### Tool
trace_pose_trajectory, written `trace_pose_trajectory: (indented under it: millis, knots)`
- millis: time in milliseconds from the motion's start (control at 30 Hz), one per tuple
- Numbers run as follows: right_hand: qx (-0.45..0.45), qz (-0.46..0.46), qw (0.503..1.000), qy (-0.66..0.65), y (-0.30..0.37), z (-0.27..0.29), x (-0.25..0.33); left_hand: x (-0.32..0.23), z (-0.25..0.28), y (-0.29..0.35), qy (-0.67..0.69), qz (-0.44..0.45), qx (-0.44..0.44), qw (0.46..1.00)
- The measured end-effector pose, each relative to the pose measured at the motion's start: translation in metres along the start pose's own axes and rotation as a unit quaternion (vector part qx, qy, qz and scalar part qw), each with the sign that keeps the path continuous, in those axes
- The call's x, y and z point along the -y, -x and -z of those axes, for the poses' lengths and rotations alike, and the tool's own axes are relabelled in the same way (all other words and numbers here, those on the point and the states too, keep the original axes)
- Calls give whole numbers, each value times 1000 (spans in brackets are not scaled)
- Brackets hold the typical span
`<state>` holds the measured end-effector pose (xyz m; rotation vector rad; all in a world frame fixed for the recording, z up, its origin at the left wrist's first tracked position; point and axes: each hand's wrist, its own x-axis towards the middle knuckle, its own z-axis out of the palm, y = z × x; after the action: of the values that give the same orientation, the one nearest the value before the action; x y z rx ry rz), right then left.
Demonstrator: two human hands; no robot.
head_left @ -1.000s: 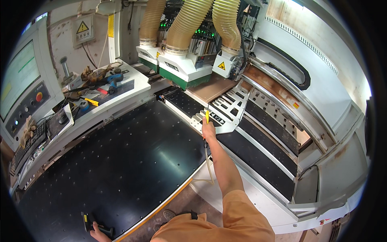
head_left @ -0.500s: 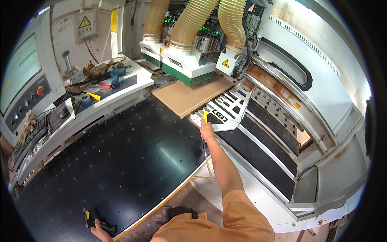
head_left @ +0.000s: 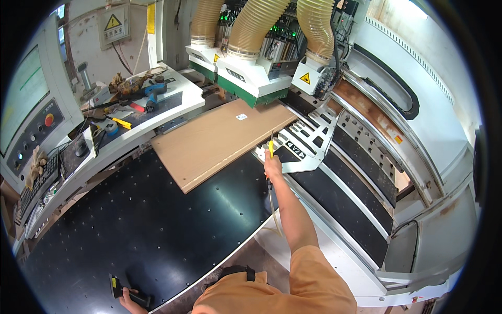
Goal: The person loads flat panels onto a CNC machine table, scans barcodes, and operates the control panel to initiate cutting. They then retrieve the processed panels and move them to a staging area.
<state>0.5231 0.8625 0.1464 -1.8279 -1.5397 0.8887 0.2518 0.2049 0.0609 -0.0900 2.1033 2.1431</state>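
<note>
This is a woodworking shop, seen at the bed of a large panel-processing machine. A wide black perforated table (head_left: pixel 130 220) fills the middle and runs toward seven o'clock. At twelve o'clock three ribbed tan dust-extraction hoses (head_left: pixel 256 26) drop into a white and green machining head (head_left: pixel 251 83), which carries yellow warning triangles. A bare wooden board (head_left: pixel 219 138) lies at the centre, part under that head. At nine o'clock stands a control panel (head_left: pixel 31 120) with screen and red stop button. Hand tools (head_left: pixel 136 94) clutter a white shelf at eleven o'clock.
</note>
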Motion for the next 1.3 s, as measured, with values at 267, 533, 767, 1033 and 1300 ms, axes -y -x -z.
trace_pose_trajectory:
  millis: [267, 533, 767, 1033, 1300]
  knots:
    - [-4, -25, 989, -143, 37, 35, -75, -39, -102, -13, 13, 18, 149, 989]
    - [-177, 16, 932, -315, 171, 5, -197, -68, -232, -62, -23, -32, 230, 972]
    - [246, -284, 891, -257, 253, -91, -266, -51, -249, -102, -26, -1, 153, 988]
    - [-130, 205, 963, -115, 142, 38, -182, -23, -228, -98, -34, -59, 111, 992]
    - [30, 445, 890, 98, 60, 4, -13, -29, -211, -35, -44, -34, 66, 996]
